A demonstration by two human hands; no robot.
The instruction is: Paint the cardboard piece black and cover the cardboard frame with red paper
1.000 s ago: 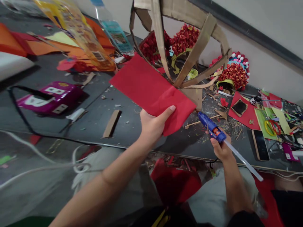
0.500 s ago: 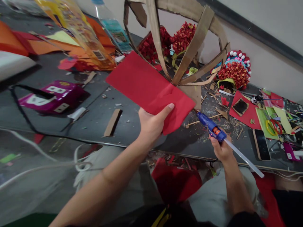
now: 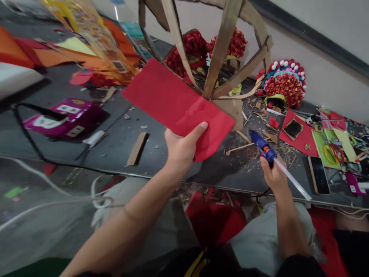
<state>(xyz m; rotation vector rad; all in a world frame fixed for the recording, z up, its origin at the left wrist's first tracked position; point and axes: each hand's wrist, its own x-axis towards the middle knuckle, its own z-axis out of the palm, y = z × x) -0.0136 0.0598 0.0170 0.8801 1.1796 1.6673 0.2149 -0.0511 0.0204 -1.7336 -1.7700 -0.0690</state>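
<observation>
My left hand [image 3: 183,146] is closed on a piece of red paper [image 3: 170,98], thumb on top and fingers hidden beneath. The paper lies against the base of a frame of curved cardboard strips [image 3: 221,50], which rises behind it. A flat cardboard piece [image 3: 233,111] shows past the paper's right edge. In my right hand [image 3: 273,175] is a blue hot glue gun [image 3: 263,146], with a long clear glue stick [image 3: 294,179] sticking out of its back. The gun's nozzle is over the table, apart from the red paper.
A purple power strip [image 3: 66,117] with a black cable lies at left, near a tilted bottle of yellow liquid [image 3: 100,42]. Red flower-like decorations [image 3: 284,86] stand by the wall. At right are a phone [image 3: 318,175], scissors [image 3: 333,154] and scraps.
The glue gun has moved away from the paper's right corner, to the right. The red paper and cardboard frame have shifted slightly left in my left hand.
</observation>
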